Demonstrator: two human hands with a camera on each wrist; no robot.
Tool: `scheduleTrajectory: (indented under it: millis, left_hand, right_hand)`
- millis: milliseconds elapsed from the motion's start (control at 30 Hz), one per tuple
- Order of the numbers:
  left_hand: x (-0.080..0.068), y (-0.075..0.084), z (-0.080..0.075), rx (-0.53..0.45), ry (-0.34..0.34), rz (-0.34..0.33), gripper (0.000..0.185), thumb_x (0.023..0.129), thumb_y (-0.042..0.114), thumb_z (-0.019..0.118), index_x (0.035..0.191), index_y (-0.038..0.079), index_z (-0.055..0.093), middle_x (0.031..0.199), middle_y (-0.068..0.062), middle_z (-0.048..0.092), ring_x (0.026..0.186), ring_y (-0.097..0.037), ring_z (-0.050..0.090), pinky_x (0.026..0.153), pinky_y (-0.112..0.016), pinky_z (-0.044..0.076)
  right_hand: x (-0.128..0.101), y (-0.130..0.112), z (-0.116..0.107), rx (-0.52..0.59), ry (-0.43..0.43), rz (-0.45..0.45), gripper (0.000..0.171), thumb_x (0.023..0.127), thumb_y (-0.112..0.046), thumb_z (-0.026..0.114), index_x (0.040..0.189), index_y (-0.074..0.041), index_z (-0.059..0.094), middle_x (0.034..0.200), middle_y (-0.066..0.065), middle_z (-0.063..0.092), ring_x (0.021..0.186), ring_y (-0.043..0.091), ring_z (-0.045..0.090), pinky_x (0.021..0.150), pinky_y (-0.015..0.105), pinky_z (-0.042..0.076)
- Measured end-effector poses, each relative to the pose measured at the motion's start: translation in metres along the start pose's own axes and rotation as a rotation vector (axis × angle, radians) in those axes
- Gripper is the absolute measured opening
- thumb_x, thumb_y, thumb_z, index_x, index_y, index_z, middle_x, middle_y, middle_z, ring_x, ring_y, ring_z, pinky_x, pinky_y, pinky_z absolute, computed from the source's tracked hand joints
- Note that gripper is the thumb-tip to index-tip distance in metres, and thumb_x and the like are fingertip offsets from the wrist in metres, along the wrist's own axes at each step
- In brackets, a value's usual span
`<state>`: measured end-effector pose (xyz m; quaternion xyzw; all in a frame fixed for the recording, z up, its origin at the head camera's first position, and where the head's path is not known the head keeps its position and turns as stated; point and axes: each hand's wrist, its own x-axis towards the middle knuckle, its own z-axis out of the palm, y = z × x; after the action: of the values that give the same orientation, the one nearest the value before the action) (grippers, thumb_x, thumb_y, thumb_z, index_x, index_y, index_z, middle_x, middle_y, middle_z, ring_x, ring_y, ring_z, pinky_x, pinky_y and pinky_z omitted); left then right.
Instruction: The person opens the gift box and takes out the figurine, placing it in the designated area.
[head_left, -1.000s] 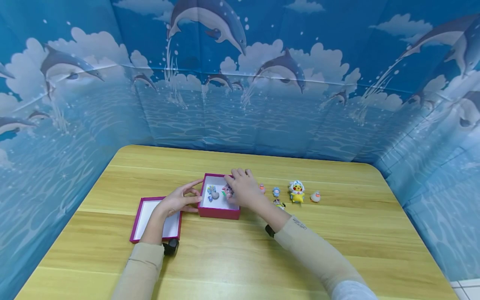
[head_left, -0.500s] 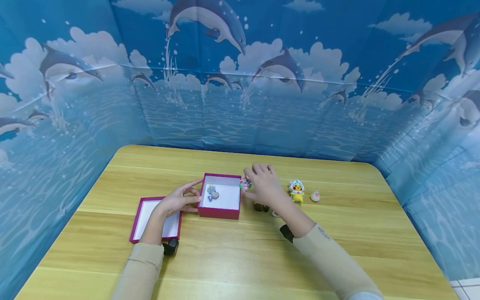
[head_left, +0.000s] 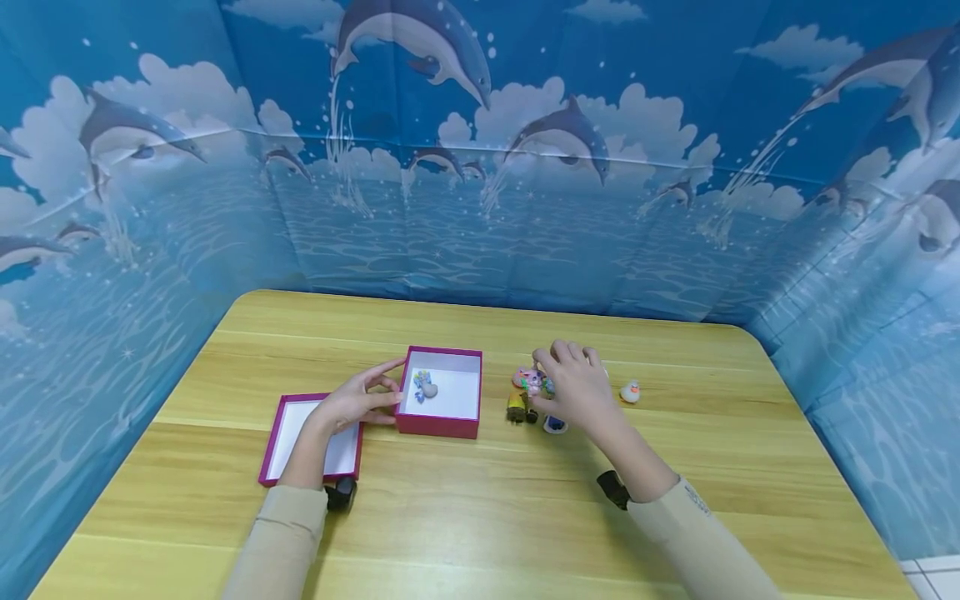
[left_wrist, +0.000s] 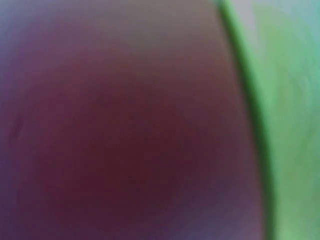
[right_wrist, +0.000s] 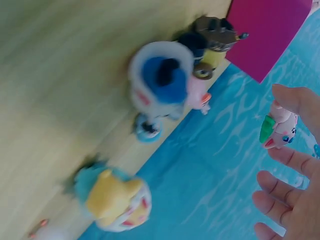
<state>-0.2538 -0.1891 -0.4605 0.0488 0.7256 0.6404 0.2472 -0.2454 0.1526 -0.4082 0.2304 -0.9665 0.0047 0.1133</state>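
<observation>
In the head view my left hand (head_left: 356, 402) touches the left side of a magenta box (head_left: 438, 427), its thumb and index finger spread along the rim. Inside the box lies a small blue-and-grey figurine (head_left: 426, 388). My right hand (head_left: 577, 390) is right of the box, above a group of toys. It pinches a pink toy figurine with green parts (right_wrist: 284, 125) between thumb and fingers, while the other fingers stay spread in the right wrist view. Only blurred dark pink and pale green shows in the left wrist view.
The box's lid (head_left: 273, 446) lies upturned under the left forearm. Below the right hand stand a brown-and-yellow figurine (head_left: 516, 406), a blue-and-white one (right_wrist: 165, 75) and a yellow toy with a white hood (right_wrist: 112, 197). A white duck (head_left: 630, 392) sits at the right.
My right hand has lifted the pink figurine out of the box and carried it right, over the other toys. My left hand and the box have stayed put.
</observation>
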Motion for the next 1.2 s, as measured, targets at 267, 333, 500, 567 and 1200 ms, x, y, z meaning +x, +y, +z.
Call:
scheduleTrajectory:
  millis: [267,333,500,567,1200]
  left_hand:
    - [-0.001,0.001,0.0,-0.001,-0.004,0.004,0.066,0.089,0.01,0.059,0.145,0.019,0.026,0.11,-0.015,0.043,0.095,-0.025,0.058,0.079,-0.042,0.053]
    - [-0.001,0.001,0.0,0.0,-0.004,0.005,0.066,0.089,0.01,0.059,0.145,0.019,0.026,0.11,-0.015,0.043,0.096,-0.025,0.058,0.079,-0.042,0.053]
    - [-0.001,0.001,0.0,0.001,-0.001,0.004,0.066,0.089,0.011,0.059,0.145,0.019,0.026,0.111,-0.015,0.043,0.096,-0.026,0.058,0.079,-0.041,0.053]
    - [0.0,0.0,0.0,0.002,-0.002,0.004,0.066,0.089,0.011,0.06,0.145,0.019,0.026,0.111,-0.015,0.042,0.096,-0.025,0.058,0.079,-0.041,0.053]
    - [0.0,0.0,0.0,-0.005,-0.002,0.003,0.066,0.089,0.011,0.059,0.145,0.019,0.026,0.111,-0.015,0.043,0.096,-0.025,0.058,0.079,-0.041,0.054]
  right_hand:
    - [-0.025,0.016,0.002,-0.023,-0.019,0.035,0.052,0.07,-0.038,0.073,0.111,-0.012,0.055,0.094,0.007,0.047,0.091,0.03,0.045,0.084,0.052,0.038]
    - [-0.03,0.02,0.004,-0.023,-0.027,0.049,0.051,0.07,-0.038,0.073,0.111,-0.012,0.055,0.095,0.007,0.047,0.092,0.03,0.045,0.084,0.052,0.038]
    - [-0.042,0.028,0.01,-0.018,-0.034,0.069,0.048,0.068,-0.038,0.074,0.104,-0.013,0.054,0.096,0.009,0.048,0.096,0.032,0.047,0.085,0.053,0.038]
    - [-0.046,0.031,0.011,-0.023,-0.036,0.072,0.051,0.067,-0.038,0.075,0.106,-0.012,0.055,0.098,0.01,0.049,0.097,0.034,0.048,0.085,0.054,0.038]
    - [-0.071,0.048,0.027,-0.064,-0.121,0.098,0.048,0.068,-0.039,0.076,0.102,-0.012,0.057,0.097,0.011,0.051,0.093,0.031,0.047,0.078,0.051,0.038]
